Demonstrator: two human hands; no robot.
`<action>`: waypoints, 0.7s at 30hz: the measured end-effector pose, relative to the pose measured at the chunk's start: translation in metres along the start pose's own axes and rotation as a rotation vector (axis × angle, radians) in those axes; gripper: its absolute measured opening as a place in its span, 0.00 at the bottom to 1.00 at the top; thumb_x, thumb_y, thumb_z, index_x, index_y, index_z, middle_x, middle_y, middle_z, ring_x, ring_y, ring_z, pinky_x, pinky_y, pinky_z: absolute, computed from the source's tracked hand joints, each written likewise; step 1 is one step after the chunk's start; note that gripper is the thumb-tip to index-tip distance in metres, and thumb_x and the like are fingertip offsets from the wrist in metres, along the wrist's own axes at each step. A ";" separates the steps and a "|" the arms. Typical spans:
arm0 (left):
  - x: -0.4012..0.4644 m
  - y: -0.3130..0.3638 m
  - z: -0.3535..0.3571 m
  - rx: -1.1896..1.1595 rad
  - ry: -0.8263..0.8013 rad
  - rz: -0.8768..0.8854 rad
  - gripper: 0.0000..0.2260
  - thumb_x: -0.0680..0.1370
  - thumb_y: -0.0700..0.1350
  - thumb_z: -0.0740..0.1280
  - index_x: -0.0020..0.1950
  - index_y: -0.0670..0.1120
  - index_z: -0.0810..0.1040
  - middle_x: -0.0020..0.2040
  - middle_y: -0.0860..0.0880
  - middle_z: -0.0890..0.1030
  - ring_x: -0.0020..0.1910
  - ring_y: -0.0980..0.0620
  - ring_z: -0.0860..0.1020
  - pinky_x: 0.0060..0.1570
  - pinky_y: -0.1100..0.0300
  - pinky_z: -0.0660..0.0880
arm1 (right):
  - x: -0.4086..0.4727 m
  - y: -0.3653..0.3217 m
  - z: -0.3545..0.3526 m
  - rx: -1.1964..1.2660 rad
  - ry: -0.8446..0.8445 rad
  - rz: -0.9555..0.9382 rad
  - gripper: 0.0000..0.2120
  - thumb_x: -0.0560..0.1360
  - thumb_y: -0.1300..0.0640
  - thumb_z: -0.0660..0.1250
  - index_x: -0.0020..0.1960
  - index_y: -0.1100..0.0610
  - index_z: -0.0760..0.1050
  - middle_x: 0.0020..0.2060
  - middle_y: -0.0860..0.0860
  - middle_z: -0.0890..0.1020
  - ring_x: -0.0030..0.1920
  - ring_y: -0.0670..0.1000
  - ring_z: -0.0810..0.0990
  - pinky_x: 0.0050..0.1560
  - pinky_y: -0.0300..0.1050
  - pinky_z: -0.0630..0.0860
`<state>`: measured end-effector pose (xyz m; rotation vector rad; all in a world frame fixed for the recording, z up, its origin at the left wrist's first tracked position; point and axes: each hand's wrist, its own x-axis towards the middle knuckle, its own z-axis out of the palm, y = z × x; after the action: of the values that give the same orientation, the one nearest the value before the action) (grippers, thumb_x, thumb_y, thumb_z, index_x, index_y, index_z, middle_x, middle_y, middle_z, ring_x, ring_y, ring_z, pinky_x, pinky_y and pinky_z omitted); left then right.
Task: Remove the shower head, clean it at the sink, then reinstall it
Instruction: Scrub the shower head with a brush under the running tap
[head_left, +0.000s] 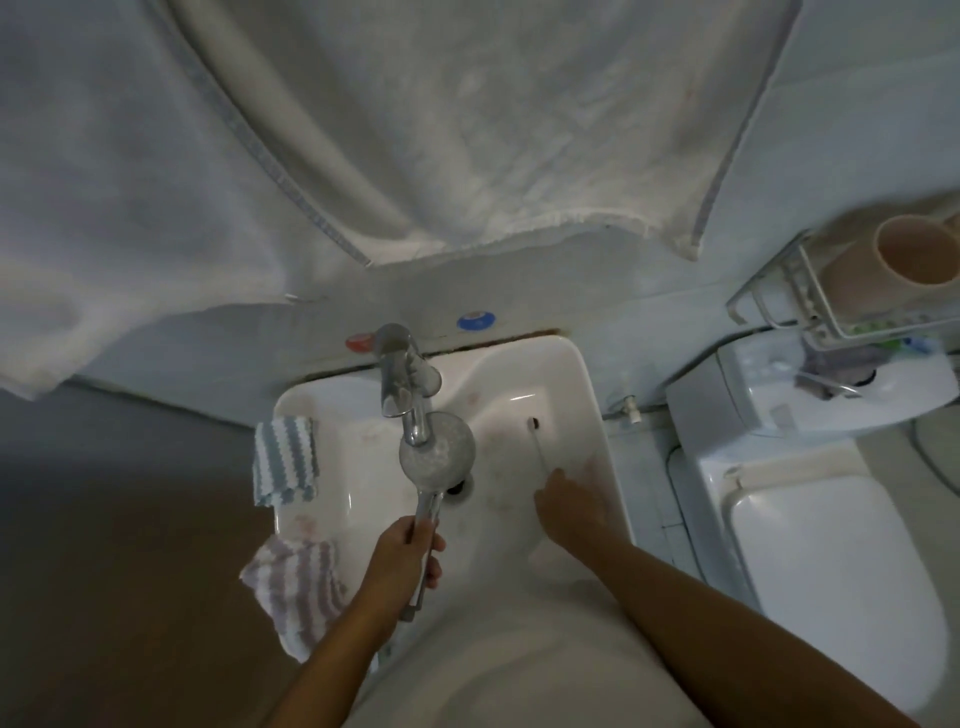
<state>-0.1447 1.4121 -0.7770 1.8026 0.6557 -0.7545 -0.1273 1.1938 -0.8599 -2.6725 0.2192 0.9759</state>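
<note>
two striped cloths sit on the left side of the white sink, one blue and white draped over the rim, the other, purple and white, hanging off the near left corner. a chrome tap rises at the back of the basin, with a red dot and a blue dot on the wall behind it. large pale towels hang above and cover most of the wall. to the right stands a toilet with its lid down, and above its tank a wire rack holds a beige cup.

the room is dim and the picture soft, so small things in the rack blur together. the tap's spout crosses in front of the top edge of the shower head, and the drain is half hidden behind it. whether water is running, i cannot tell.

the left hand grips the chrome handle of the shower head, fingers curled round it, holding the round face up over the basin just under the spout. the right hand is down inside the basin on the right, fingers curled around the end of a thin white brush that points toward the overflow hole; how tightly it pinches is hard to see. the brush and the shower head are apart.
</note>
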 end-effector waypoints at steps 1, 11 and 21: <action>0.001 -0.001 -0.001 0.011 0.003 0.006 0.10 0.83 0.43 0.57 0.53 0.40 0.76 0.42 0.44 0.79 0.30 0.51 0.75 0.30 0.57 0.75 | -0.001 0.000 0.003 0.079 0.032 -0.040 0.17 0.82 0.62 0.53 0.67 0.67 0.71 0.65 0.66 0.74 0.58 0.62 0.80 0.62 0.57 0.75; 0.012 -0.003 -0.005 0.016 0.003 -0.002 0.11 0.82 0.45 0.58 0.50 0.39 0.75 0.39 0.44 0.78 0.27 0.50 0.72 0.26 0.60 0.68 | -0.026 -0.031 -0.052 0.949 0.250 0.040 0.19 0.80 0.48 0.61 0.33 0.55 0.69 0.27 0.50 0.71 0.31 0.50 0.69 0.35 0.44 0.66; 0.013 -0.007 -0.014 0.100 0.001 0.017 0.12 0.81 0.48 0.59 0.46 0.41 0.74 0.36 0.45 0.78 0.23 0.51 0.70 0.23 0.62 0.64 | -0.042 -0.058 -0.052 0.677 0.224 -0.182 0.13 0.84 0.56 0.52 0.47 0.56 0.74 0.38 0.45 0.77 0.40 0.47 0.75 0.42 0.44 0.69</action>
<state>-0.1386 1.4290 -0.7872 1.8972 0.6125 -0.7869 -0.1138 1.2339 -0.7818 -2.1172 0.2858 0.4341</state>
